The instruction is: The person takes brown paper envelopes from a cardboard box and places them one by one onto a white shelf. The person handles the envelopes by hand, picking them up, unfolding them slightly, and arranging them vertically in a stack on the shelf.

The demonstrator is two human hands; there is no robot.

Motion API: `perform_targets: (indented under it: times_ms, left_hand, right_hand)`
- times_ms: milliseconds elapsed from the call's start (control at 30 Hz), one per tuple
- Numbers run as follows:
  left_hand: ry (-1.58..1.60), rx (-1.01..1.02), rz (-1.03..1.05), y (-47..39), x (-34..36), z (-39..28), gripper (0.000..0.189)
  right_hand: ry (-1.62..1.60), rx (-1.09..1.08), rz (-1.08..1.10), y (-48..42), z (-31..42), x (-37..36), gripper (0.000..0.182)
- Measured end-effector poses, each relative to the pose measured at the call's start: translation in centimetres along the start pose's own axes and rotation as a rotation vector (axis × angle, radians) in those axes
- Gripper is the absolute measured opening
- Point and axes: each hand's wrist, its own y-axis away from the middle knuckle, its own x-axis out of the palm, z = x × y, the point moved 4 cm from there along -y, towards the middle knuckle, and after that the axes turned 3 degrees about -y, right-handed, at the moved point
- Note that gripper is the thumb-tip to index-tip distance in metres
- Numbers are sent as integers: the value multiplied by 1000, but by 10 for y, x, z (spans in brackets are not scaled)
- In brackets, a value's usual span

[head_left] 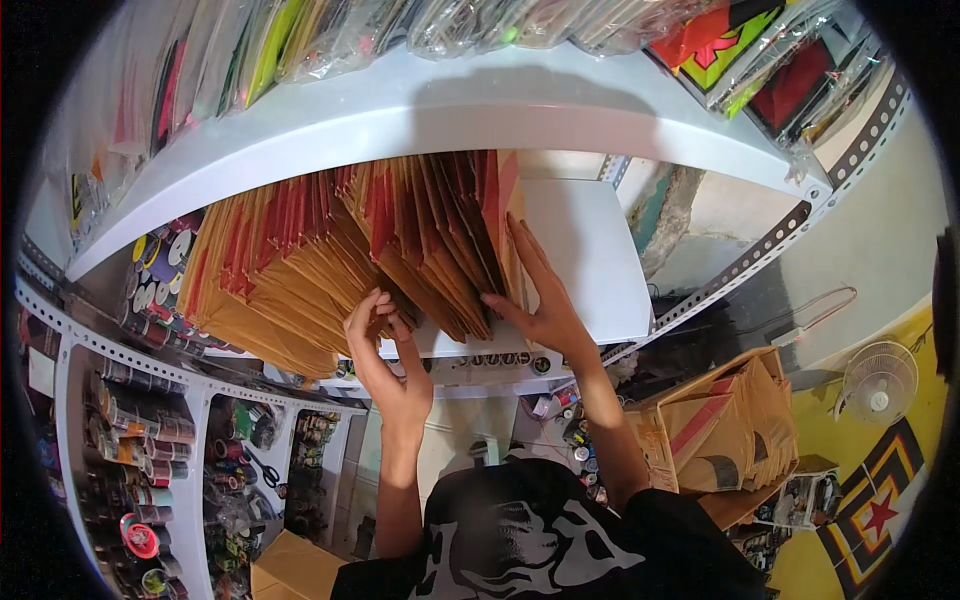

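A long row of brown paper envelopes (300, 277) with red bands stands on edge on a white metal shelf (592, 247), several of them leaning. My left hand (390, 360) is at the near edges of the middle envelopes, its fingers bent and thumb apart. Whether its fingertips press on an envelope edge is hard to tell. At the right end of the row, my right hand (546, 307) lies with straight fingers along the face of the last envelope (511, 217). Its thumb reaches the near edges of the envelopes beside it.
Overhead, a white shelf (450, 112) bears plastic-wrapped flat packs (480, 26). Thread spools (161, 262) sit left of the envelopes. Lower left, a rack (199, 435) holds spools and scissors (262, 469). At right are a cardboard box (667, 450) of brown envelopes and a fan (879, 382).
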Motion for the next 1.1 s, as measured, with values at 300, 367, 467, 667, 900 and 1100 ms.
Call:
perform_targets:
  times_ms: [300,367,467,667,900,1100]
  left_hand:
    - [-27,50,15,1,7,0,36]
    - [-21,48,15,2,7,1,36]
    - [-21,27,15,4,6,2,36]
    - [-20,8,28,4,5,1,35]
    - [-30,6,34,4,6,3,34]
    - [-42,-2,25,5,6,3,34]
  right_hand:
    - [-100,7,17,-9,-20,-6,82]
    - [-75,-26,4,-9,-19,-8,83]
    - [-19,-56,-27,-9,-15,-9,85]
    - [-116,5,-59,-5,-31,-12,83]
    - [-135,9,-81,-12,-22,-8,78]
    - [-67,-37,-98,-19,-21,-6,89]
